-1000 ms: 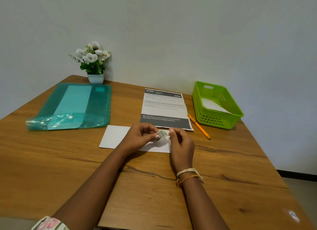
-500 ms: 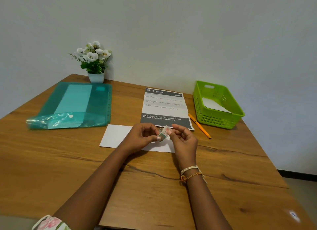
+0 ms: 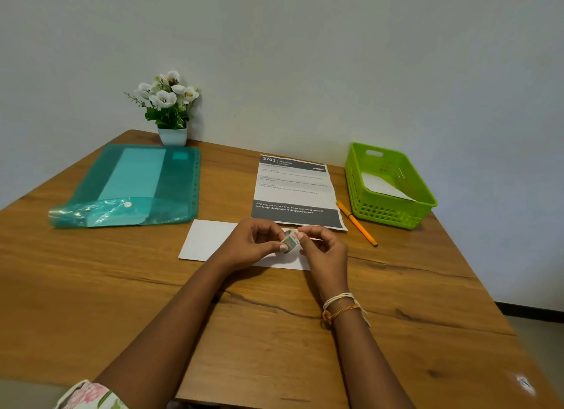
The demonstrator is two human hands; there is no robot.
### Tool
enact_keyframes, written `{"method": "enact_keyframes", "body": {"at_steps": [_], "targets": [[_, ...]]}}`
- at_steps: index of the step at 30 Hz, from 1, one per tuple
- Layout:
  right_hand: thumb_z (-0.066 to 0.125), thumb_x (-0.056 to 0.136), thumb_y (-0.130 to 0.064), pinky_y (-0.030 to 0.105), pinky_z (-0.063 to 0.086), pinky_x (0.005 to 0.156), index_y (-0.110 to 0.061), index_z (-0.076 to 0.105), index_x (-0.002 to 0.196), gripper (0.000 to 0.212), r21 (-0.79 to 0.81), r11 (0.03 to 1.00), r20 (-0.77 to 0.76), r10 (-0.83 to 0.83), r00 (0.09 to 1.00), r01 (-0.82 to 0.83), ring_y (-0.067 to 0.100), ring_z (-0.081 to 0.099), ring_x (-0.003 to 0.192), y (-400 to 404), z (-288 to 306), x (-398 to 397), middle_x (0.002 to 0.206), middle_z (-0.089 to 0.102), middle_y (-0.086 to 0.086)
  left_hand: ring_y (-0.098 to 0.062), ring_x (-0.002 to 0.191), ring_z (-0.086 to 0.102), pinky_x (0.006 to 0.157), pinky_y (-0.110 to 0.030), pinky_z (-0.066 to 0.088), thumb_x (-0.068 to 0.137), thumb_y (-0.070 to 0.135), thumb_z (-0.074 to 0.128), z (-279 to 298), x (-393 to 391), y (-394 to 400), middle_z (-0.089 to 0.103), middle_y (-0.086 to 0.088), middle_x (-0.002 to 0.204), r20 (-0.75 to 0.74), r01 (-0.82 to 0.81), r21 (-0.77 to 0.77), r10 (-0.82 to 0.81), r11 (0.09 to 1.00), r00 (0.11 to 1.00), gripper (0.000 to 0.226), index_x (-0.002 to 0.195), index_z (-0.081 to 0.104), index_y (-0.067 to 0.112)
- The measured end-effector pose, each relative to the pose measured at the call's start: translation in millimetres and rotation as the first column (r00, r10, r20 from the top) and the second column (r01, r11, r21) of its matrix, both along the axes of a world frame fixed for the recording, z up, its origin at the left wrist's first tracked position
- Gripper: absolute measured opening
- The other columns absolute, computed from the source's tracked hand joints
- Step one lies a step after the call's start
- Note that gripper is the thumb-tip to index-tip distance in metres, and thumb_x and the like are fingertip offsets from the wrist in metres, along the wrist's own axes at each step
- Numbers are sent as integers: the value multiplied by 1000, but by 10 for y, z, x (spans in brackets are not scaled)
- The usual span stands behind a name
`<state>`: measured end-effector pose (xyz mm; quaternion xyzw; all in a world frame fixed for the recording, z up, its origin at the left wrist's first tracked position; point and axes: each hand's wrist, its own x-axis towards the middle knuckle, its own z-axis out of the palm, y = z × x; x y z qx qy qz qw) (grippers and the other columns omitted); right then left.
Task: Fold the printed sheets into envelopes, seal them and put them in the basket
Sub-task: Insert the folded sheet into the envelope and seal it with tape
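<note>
So the small roll of patterned sticker tape (image 3: 290,240) is held up between both hands, right over the plain white folded envelope (image 3: 210,240) lying flat on the wooden table (image 3: 91,286), which makes sense if the plan is to peel a piece and seal that envelope straight away. The left hand (image 3: 254,244) pinches the roll with thumb and fingers curled round it, basically steadying it, while the right hand (image 3: 323,250) has its fingertips pinched at the roll's top edge, looks like it's picking at the loose end, though I can't tell if any tape has lifted. Both forearms come in low and meet in the middle, wrists raised a bit off the table. One printed sheet with grey bands (image 3: 294,192) lies unfolded just behind the envelope, so that one's not done yet, and the lime green plastic basket (image 3: 393,216) off to the right already holds one white envelope, with an orange pen (image 3: 355,222) between sheet and basket.
</note>
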<state>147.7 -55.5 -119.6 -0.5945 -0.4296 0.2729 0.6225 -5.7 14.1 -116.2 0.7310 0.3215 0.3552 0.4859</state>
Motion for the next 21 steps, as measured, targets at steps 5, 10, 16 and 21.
{"method": "enact_keyframes", "body": {"at_steps": [5,10,16,21], "targets": [[51,92,-1,32,53,85,-11,73,104,27,-42,998,280,64,958,-55,12,63,97,-29,-9,-25,101,70,2,-16,81,70,77,-27,57,77,4,76,-2,14,-5,73,0,81,70,2,-13,-1,1000,998,29,103,71,17],[50,91,1,16,47,87,-15,65,117,34,24,1000,371,-3,929,-6,5,56,103,-67,22,-55,114,61,-2,-9,92,66,78,-24,56,84,15,71,-21,23,-15,73,6,95,-26,-30,64,31,997,999,39,115,67,37],[64,85,-5,24,53,72,-15,72,98,18,126,992,456,-31,889,-30,5,59,89,-68,28,-48,94,63,-3,-7,77,64,68,-17,52,82,18,74,-52,50,-26,72,9,80,-70,-103,110,111,989,991,33,114,70,28],[67,83,-7,18,51,72,-19,71,95,17,120,992,447,-30,894,-26,1,60,88,-70,16,-41,92,65,-7,-9,77,66,71,-21,55,82,16,74,-64,63,-25,71,7,79,-67,-113,119,121,986,990,36,114,69,32]]}}
